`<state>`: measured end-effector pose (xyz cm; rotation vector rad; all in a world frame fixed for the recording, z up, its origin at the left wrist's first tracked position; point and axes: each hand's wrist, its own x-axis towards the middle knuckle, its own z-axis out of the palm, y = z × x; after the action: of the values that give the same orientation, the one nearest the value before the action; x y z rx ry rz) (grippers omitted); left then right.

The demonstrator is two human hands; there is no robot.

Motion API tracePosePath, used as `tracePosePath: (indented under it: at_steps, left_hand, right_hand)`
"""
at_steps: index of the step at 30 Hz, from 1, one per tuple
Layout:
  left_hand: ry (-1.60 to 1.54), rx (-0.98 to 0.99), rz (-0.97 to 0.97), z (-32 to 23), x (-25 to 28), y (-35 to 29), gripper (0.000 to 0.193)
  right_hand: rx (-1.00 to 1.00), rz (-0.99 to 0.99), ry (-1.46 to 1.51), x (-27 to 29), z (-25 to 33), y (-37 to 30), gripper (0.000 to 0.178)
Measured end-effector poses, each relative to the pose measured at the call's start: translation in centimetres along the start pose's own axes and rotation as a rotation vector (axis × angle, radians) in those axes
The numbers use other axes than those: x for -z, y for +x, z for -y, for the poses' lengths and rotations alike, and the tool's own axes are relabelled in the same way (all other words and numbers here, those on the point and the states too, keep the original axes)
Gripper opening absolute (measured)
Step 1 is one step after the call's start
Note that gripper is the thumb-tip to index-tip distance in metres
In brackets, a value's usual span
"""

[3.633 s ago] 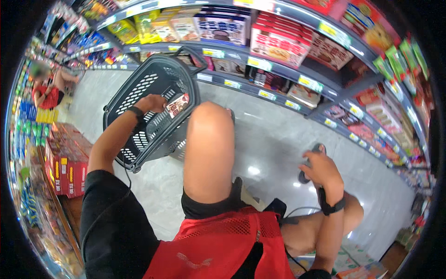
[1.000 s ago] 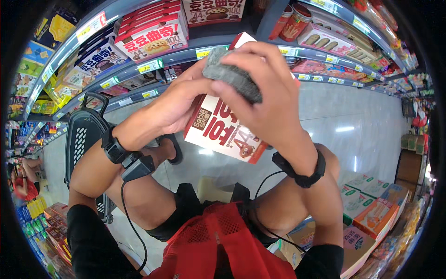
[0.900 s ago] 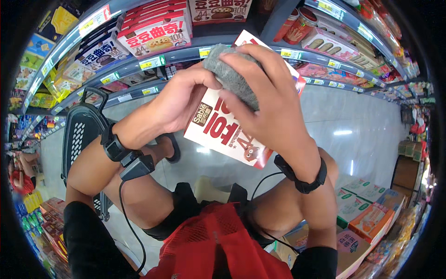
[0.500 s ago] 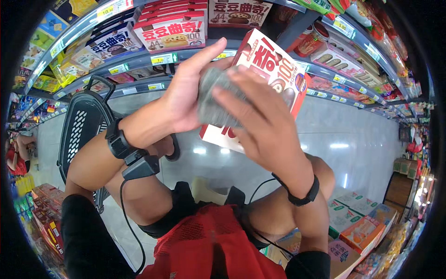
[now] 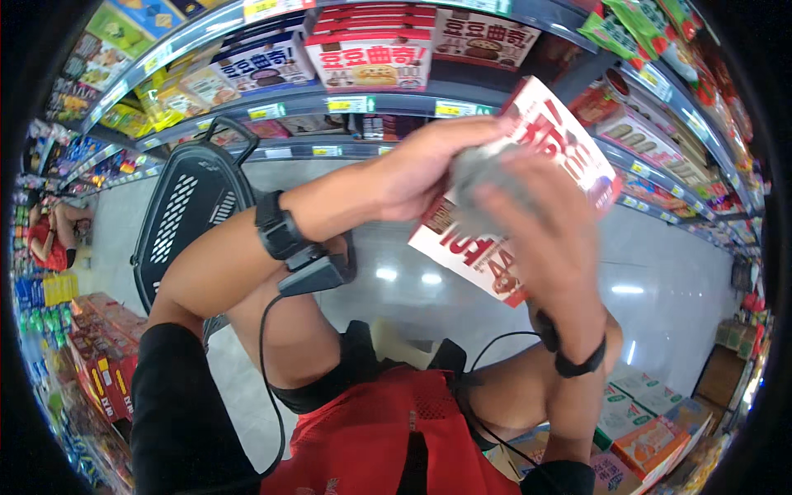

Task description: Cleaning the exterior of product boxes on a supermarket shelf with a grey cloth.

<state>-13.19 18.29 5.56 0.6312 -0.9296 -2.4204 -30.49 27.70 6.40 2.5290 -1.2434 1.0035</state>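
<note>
A white and red cookie box is held tilted in the air before the lower shelves. My left hand grips it at its left side, thumb along the upper edge; the other fingers are hidden behind the box and a cloth. Over the box's front face, my right hand presses a crumpled grey cloth. Motion smears this hand and the cloth, but the fingers lie over the fabric. Black straps circle both wrists.
Shelves of similar cookie boxes stand ahead, with bagged snacks at upper right. A black shopping basket is on my left. Cartons are at lower right, stacked red packages at left. Another person sits far left.
Both hands, the box and the cloth have shifted right and slightly down in the picture; the shelves and basket have shifted right too. The cloth remains against the box's face.
</note>
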Motion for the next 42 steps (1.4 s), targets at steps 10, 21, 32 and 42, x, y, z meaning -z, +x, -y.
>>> tracePosePath:
  at_steps: [10,21,32,42]
  left_hand:
    - [-0.111,0.024,-0.033,-0.1,0.1,0.3,0.047]
    - [0.057,-0.107,-0.02,-0.6,1.4,-0.6,0.051]
    - [0.034,-0.235,-0.109,-1.9,1.5,0.1,0.047]
    - [0.14,-0.152,-0.094,-1.3,1.3,-1.1,0.051]
  right_hand:
    - [-0.022,-0.032,-0.025,-0.9,0.8,-0.8,0.043]
    - [-0.057,-0.146,-0.073,0.7,-2.1,-0.6,0.047]
    - [-0.021,-0.109,0.0,-1.9,0.8,-2.2,0.039]
    - [0.028,-0.144,-0.064,0.7,-3.2,-2.3,0.037]
